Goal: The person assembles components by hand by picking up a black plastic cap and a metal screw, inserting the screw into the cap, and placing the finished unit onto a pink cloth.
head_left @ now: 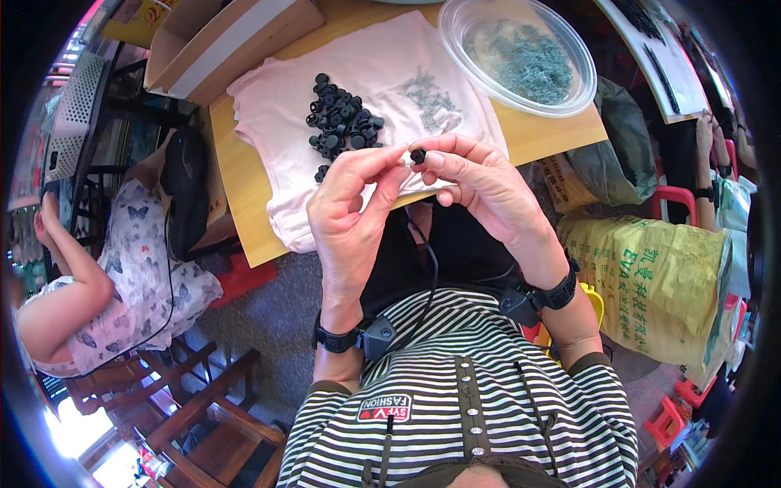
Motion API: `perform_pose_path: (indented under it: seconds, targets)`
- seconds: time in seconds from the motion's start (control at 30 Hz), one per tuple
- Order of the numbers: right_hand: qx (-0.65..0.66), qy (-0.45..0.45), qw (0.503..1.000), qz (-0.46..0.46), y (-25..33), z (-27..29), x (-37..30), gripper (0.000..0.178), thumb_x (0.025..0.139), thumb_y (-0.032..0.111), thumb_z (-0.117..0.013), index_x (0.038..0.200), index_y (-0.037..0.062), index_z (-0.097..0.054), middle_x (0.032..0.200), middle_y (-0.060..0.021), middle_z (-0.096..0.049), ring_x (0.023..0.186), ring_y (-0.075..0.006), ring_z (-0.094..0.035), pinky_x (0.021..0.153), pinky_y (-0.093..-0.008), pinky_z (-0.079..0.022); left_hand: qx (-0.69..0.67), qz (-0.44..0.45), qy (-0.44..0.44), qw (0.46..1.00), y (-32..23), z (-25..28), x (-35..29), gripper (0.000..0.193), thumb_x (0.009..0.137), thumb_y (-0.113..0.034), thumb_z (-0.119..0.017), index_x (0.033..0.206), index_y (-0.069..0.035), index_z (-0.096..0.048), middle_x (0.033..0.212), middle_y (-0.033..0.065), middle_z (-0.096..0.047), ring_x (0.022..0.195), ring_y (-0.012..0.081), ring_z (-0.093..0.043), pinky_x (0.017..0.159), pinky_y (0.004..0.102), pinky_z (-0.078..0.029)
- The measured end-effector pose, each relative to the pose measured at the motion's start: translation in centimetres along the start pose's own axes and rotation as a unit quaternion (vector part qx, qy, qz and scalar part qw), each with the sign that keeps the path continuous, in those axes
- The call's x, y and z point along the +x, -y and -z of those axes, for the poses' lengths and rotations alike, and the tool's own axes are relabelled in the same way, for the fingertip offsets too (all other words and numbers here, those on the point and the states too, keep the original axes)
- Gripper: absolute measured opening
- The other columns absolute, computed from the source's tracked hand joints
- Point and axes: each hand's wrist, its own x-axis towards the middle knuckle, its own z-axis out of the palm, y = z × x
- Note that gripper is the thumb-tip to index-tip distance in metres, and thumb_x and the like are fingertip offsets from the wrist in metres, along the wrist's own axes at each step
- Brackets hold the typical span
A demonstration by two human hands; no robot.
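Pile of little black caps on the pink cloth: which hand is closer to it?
Left. The left hand is just on the person's side of the pile of black caps; the right hand is farther, off to its right.

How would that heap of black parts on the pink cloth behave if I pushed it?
The black parts would probably scatter, since they look loosely heaped. Some have round ends, so might roll, though the pink cloth beneath could slow them.

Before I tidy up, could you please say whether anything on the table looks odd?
Nothing stands out as spilled or damaged: the black parts lie heaped on the pink cloth. Only its rumpled near left corner looks slightly untidy.
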Motion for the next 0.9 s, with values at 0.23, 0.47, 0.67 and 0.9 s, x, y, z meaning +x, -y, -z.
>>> perform_pose_path:
  seconds: [0.23, 0.47, 0.67, 0.9]
  targets:
    - [-0.053, -0.019, 0.998, 0.005, 0.0, -0.1, -0.1, 0.027, 0.090, 0.017, -0.066, 0.112, 0.0022, -0.063, 0.094, -0.0048, -0.067, 0.067, -0.0058, -0.063, 0.055, -0.0183, -0.052, 0.121, -0.072, 0.022, 0.990, -0.1, 0.5, 0.4, 0.016, 0.080, 0.006, -0.068, 0.095, 0.000, -0.067, 0.092, 0.0077, -0.065, 0.082, 0.0131, -0.062, 0.071, 0.0253, -0.050]
    - [-0.120, -0.022, 0.992, 0.015, 0.0, -0.4, -0.1, 0.027, 0.088, 0.019, -0.068, 0.109, 0.0020, -0.064, 0.090, -0.0036, -0.067, 0.067, -0.0050, -0.063, 0.050, -0.0193, -0.051, 0.272, -0.139, 0.039, 0.951, -1.1, 0.8, 0.2, 0.020, 0.073, 0.006, -0.069, 0.090, -0.001, -0.065, 0.088, 0.0095, -0.063, 0.079, 0.0234, -0.063, 0.069, 0.0315, -0.051]
    - [-0.126, -0.028, 0.992, 0.008, 0.0, -0.1, -0.1, 0.029, 0.087, 0.020, -0.069, 0.109, 0.0017, -0.064, 0.089, -0.0039, -0.068, 0.067, -0.0042, -0.063, 0.050, -0.0189, -0.051, 0.285, -0.143, 0.048, 0.947, -1.1, 0.4, 0.0, 0.020, 0.072, 0.005, -0.069, 0.090, -0.002, -0.064, 0.088, 0.0093, -0.062, 0.079, 0.0251, -0.062, 0.069, 0.0333, -0.051]
    - [-0.182, -0.014, 0.982, 0.041, 0.2, -0.1, -0.2, 0.024, 0.087, 0.015, -0.068, 0.106, 0.0000, -0.065, 0.088, -0.0043, -0.067, 0.066, -0.0064, -0.062, 0.056, -0.0191, -0.052, 0.295, -0.133, 0.060, 0.944, -1.4, 0.5, 0.2, 0.016, 0.074, 0.007, -0.069, 0.088, -0.002, -0.067, 0.086, 0.0079, -0.065, 0.074, 0.0145, -0.064, 0.067, 0.0252, -0.051]
